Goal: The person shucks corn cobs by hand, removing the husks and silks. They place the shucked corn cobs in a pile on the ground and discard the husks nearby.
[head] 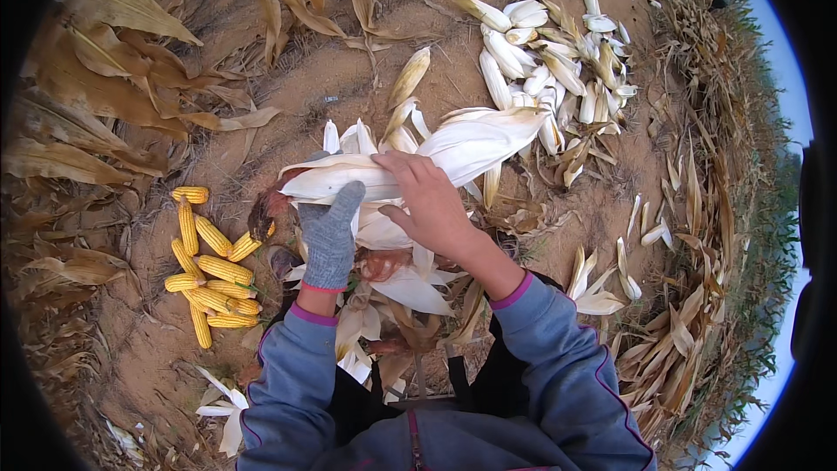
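My left hand (330, 229), in a grey knit glove, grips a corn ear in its pale husk (359, 176) near the end with dark reddish-brown silk (267, 206). Over the same ear lies my bare right hand (425, 199), its fingers across the husk; what its fingertips hold cannot be told. A broad white husk leaf (487, 140) extends to the right beyond the right hand. Loose husks with reddish silk (386, 265) lie below both hands. To the left on the soil is a pile of bare yellow corn cobs (225, 268).
Ears still in white husks form a heap (523, 59) at the upper right. Dry corn stalks and leaves (111, 78) crowd the left side, with more dry stalks (706, 209) along the right. Torn husks (595, 294) lie on the reddish soil to the right.
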The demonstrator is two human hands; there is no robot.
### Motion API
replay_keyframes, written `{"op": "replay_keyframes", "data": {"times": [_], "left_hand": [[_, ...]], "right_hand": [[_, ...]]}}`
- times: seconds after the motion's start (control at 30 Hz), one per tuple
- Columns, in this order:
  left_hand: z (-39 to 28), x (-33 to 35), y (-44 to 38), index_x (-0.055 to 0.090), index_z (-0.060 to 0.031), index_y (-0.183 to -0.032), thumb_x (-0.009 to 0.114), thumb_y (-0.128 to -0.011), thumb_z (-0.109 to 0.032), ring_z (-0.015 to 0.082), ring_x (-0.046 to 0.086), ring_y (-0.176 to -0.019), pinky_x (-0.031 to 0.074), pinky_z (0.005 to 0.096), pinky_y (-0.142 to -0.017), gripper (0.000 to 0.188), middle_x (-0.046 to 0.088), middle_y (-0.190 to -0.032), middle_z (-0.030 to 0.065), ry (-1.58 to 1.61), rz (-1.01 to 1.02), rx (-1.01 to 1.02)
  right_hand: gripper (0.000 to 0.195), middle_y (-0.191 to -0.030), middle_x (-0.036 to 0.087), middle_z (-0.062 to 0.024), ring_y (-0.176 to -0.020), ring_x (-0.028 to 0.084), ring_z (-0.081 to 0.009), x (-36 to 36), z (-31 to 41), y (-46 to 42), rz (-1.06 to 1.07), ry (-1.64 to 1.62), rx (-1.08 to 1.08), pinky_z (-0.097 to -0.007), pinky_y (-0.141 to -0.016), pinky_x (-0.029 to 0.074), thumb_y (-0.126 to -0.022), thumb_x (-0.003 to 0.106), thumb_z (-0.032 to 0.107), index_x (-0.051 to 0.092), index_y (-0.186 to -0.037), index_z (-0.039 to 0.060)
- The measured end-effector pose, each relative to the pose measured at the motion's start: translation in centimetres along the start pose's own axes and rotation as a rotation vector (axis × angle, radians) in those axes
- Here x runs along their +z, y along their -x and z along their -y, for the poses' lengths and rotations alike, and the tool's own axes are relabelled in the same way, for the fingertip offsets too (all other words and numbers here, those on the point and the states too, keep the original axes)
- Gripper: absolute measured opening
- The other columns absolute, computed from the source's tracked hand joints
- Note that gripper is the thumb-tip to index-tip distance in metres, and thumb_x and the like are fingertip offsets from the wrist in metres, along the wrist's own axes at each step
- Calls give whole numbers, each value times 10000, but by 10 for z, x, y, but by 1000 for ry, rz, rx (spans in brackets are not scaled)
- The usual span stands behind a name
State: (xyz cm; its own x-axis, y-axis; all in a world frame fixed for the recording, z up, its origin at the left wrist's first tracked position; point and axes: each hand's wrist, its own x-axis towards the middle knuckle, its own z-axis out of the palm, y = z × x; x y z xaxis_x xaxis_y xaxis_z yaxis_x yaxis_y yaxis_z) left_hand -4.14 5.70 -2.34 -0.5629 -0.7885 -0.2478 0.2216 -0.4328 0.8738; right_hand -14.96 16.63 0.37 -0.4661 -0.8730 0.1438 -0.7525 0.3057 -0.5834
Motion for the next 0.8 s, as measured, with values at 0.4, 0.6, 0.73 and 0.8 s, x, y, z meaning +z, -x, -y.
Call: {"op": "replay_keyframes", "data": {"times": [0.4, 0.6, 0.73, 0.8], "left_hand": [[-24, -14, 11, 554, 11, -1084, 548, -895, -219, 188, 602, -946, 499, 307, -838, 297, 587, -1083, 136, 94, 289, -129], [45, -56, 4, 550, 22, -1071, 495, -918, -239, 226, 631, -899, 537, 325, -812, 308, 620, -1013, 153, 201, 70, -491], [67, -100, 34, 568, 24, -1046, 539, -896, -253, 136, 628, -744, 516, 257, -594, 316, 650, -885, 81, -530, 524, -491], [16, -54, 71, 571, 36, -1053, 537, -895, -259, 118, 618, -708, 502, 243, -572, 336, 652, -881, 82, -883, 841, -477]], "right_hand": [[665, -1090, 573, -97, -880, 593, -141, -41, -9, 13, -53, -585, 343, -271, -699, 503, -687, 744, 181, 404, -1229, 0], [551, -1035, 590, -109, -949, 573, -175, -76, -37, 25, -400, -1148, 516, -284, -788, 471, -717, 711, 126, 428, -1168, -19], [574, -1039, 576, -90, -946, 568, -171, -79, -37, 26, -549, -1034, 324, -264, -767, 473, -724, 705, 120, 396, -1188, -14], [554, -1037, 568, -72, -927, 564, -149, -82, -49, 36, -493, -851, 313, -260, -725, 472, -739, 694, 94, 392, -1194, 2]]}}
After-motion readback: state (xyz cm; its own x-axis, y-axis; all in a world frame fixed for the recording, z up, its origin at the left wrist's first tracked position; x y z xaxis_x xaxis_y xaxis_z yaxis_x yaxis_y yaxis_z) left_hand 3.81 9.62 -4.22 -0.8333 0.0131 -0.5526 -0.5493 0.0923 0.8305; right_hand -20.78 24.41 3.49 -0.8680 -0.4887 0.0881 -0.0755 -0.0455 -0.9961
